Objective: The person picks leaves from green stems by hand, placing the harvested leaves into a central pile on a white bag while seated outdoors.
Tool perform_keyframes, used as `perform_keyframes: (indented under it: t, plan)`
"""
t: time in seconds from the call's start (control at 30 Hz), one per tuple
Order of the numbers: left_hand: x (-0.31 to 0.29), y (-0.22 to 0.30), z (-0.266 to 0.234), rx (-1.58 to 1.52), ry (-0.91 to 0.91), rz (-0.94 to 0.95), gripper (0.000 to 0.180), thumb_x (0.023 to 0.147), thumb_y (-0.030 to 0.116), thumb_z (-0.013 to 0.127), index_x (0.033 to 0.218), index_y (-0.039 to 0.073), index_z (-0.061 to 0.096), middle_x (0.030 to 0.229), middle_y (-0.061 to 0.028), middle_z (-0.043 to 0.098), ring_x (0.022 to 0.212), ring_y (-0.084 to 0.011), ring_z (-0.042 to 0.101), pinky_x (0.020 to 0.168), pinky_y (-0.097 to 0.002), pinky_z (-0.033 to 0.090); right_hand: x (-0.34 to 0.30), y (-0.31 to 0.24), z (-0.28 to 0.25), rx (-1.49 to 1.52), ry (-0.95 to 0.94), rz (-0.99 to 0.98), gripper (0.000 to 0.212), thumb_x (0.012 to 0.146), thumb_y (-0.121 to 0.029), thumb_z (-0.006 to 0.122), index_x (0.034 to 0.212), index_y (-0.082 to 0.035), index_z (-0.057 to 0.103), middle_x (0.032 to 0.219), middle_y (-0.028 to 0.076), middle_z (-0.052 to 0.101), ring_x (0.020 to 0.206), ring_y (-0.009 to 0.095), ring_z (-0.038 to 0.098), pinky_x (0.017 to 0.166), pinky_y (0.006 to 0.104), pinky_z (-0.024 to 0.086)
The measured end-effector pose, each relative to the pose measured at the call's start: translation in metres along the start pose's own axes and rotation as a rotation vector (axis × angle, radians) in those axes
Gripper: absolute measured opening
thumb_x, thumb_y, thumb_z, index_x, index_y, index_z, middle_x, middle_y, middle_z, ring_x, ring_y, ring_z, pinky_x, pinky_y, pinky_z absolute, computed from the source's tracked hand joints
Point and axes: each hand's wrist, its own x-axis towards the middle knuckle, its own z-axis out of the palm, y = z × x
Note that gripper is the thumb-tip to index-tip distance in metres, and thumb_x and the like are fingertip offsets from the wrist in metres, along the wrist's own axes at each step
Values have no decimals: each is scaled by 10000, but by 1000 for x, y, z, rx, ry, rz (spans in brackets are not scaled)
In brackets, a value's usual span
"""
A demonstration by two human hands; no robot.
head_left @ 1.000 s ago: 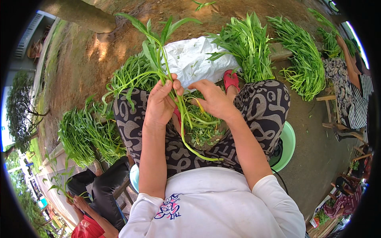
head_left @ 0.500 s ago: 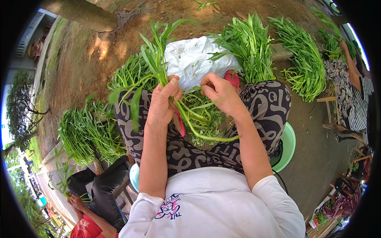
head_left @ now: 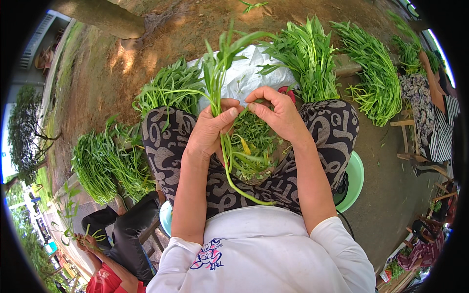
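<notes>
A few long water spinach stems (head_left: 215, 83) stand upright in my left hand (head_left: 209, 131), their leafy tops above my fist. Their thick pale ends hang below it, and one curves down toward my shirt. Close beside it, my right hand (head_left: 277, 113) pinches, thumb against forefinger, at a small bit of green that reaches toward my left fingertips. Under both hands, between my knees, lies a heap of loose leaves and trimmings (head_left: 254, 132) with a yellow leaf in it.
A white plastic sack (head_left: 237, 75) lies ahead. Bunches of water spinach flank it, one (head_left: 308, 61) to the right and another (head_left: 171, 88) to the left. A green basin (head_left: 355, 180) stands by my right thigh. A person in red (head_left: 110, 278) sits at lower left, holding stems.
My left hand has shifted right and slightly down with the stems, nearer my right hand. The long stem end has swung down toward my lap, uncovering more of the heap.
</notes>
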Motion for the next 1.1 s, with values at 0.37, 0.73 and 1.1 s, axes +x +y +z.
perform_keyframes:
  t: [0.37,0.73,1.1]
  plan:
    - [1,-2,-3,40,-1,-4,228,803,56,719,994,38,596,701,27,534,493,-49,397,475,-199,334,0,-4,-5,57,25,91,167,879,-94,632,1023,-10,620,901,-2,615,811,65,557,725,217,459]
    - [3,-4,-6,66,-19,14,224,799,61,723,981,45,594,710,28,541,482,-48,386,468,-191,325,3,10,-4,129,195,-5,145,858,-16,628,1002,-7,614,873,-3,593,769,57,531,706,206,445]
    - [3,-3,-3,88,0,21,208,804,30,707,972,30,585,689,30,523,488,-48,398,463,-184,315,6,16,-9,473,340,27,124,876,-64,622,993,-23,622,892,27,607,781,94,556,715,231,452]
